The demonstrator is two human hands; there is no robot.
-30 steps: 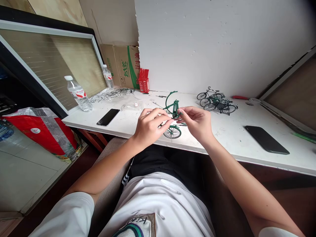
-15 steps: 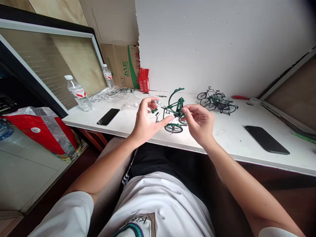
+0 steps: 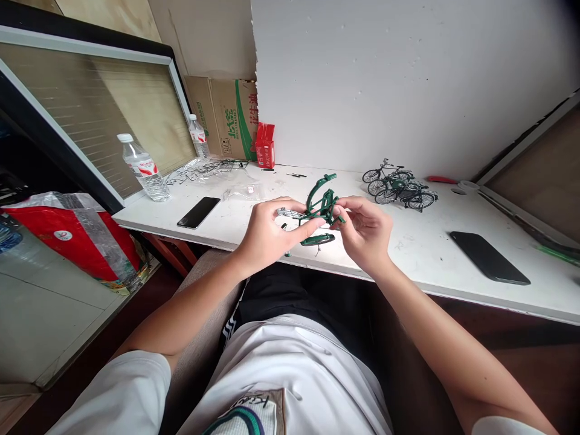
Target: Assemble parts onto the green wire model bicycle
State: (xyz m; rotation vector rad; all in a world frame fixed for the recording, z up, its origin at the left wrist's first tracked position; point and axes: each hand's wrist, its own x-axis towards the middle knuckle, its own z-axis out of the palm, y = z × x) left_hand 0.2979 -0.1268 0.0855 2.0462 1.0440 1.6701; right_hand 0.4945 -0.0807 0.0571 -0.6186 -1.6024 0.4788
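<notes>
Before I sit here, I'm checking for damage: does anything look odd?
Yes: the white wall panel has a ragged left edge, as if chipped, above the cardboard box; small marks dot its face.

Green miniature bicycle frame (image 3: pixel 327 199), tilted above white table (image 3: pixel 235 227), curved fender (image 3: pixel 312 194) uppermost, silver part (image 3: pixel 288 213) alongside

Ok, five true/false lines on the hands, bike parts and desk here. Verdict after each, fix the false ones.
1. The right hand grips a green miniature bicycle frame, and the left hand is at it too. True.
2. A small red cardboard box stands left of the cluster of dark assembled miniature bicycles. True.
3. That cluster sits left of both hands. False: it sits right of them.
4. A black rectangular phone lies on the white desk, right of the right hand. True.
5. It is the only phone there. False: a second black rectangular phone lies left of the left hand.
</notes>
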